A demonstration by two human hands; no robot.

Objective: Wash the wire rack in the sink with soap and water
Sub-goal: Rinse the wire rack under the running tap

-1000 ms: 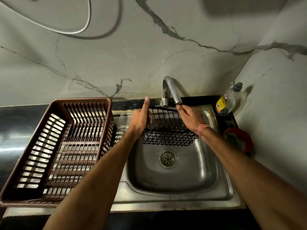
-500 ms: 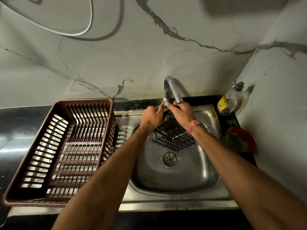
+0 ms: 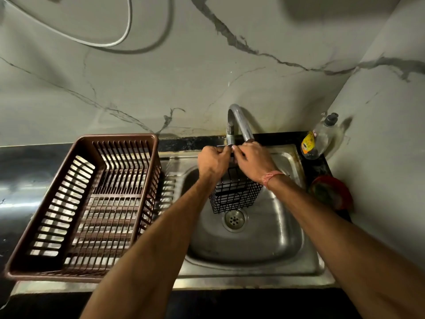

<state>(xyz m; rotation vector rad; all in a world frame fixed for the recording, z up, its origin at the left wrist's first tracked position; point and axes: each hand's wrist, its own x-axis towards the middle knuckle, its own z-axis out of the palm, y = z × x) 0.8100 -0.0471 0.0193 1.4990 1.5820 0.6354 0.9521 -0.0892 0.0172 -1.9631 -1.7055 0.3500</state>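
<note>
Wire rack: we hold the black wire rack [image 3: 234,194] up by its top edge, hanging tilted over the drain [image 3: 234,219] inside the sink [image 3: 253,247], so anything running off should fall straight into the basin.
Left hand: our left hand [image 3: 212,161] has its fingers curled tight round the rack's upper rim.
Right hand: our right hand [image 3: 253,161] pinches the same rim just beside it, right under the tap [image 3: 239,125], likely to bring the rim under the spout.
Water: we cannot tell whether any is flowing.
Soap: the bottle [image 3: 318,140] waits on the surface at the back right corner, apparently untouched.
Drying basket: the brown basket [image 3: 87,203] sits just left of the sink, handy for draining afterwards.
</note>
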